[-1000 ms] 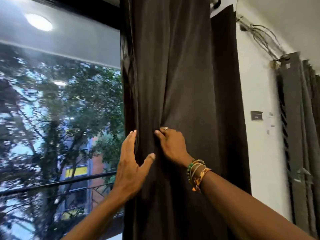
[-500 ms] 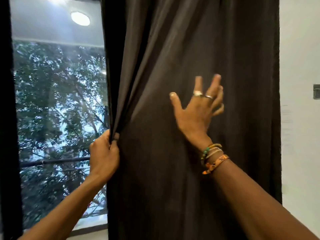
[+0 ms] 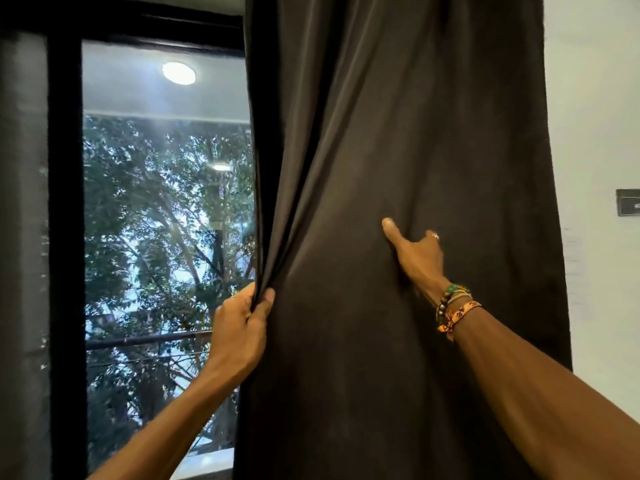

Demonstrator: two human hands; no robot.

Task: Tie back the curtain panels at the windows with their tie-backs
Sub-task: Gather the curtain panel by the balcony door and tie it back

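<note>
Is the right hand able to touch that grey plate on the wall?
Probably yes: the grey plate sits on bare wall beside the curtain, nothing covering it; the right hand must release the curtain first.

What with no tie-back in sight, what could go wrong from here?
The left hand grips only the window-side edge of the curtain panel, so the middle folds may slip loose while gathering. Both hands are occupied, the right hand dug into the fabric; releasing either to fetch a tie-back would probably let the panel spread out.

Dark curtain (image 3: 415, 150) fills the middle; bare wall (image 3: 595, 98) right; window glass (image 3: 166, 209) left, seemingly closed.
</note>
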